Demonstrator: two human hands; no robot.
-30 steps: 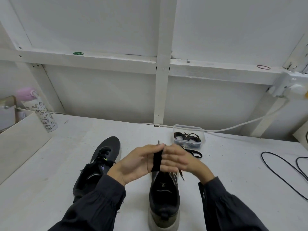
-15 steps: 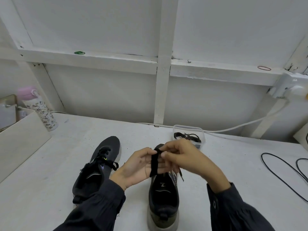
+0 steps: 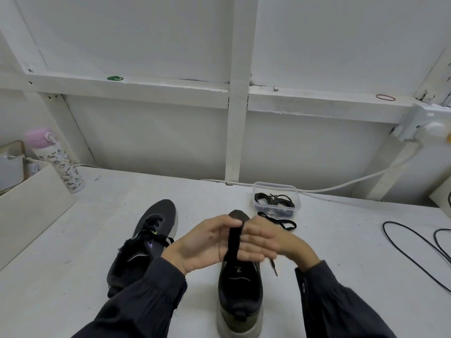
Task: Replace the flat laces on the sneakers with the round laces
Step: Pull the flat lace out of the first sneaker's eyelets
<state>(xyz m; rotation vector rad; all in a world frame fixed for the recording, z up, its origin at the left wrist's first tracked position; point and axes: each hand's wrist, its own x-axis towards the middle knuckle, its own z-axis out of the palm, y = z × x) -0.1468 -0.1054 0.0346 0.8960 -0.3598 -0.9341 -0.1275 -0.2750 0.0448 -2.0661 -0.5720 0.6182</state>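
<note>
Two black sneakers stand on the white table. The left sneaker (image 3: 146, 242) is laced. The right sneaker (image 3: 240, 286) has no lace in it and its tongue stands open. Above it, my left hand (image 3: 202, 242) has a flat black lace (image 3: 233, 242) wound round its fingers, with the thumb pinching the top of the coil. My right hand (image 3: 271, 242) is blurred against the coil and holds the lace's free end, whose tip (image 3: 273, 267) hangs below it. A clear tub (image 3: 295, 191) of dark round laces sits behind, and another loose black lace (image 3: 280, 222) lies in front of it.
A patterned bottle with a pink lid (image 3: 57, 159) and a white box (image 3: 31, 203) are at the left. Black cables (image 3: 415, 250) loop on the table at the right. A white cable (image 3: 341, 186) runs along the back wall to a socket (image 3: 424, 125).
My right hand lifted up over the left hand's fingers and came back down beside them, laying another turn of the flat lace on the coil. The sneakers stayed put.
</note>
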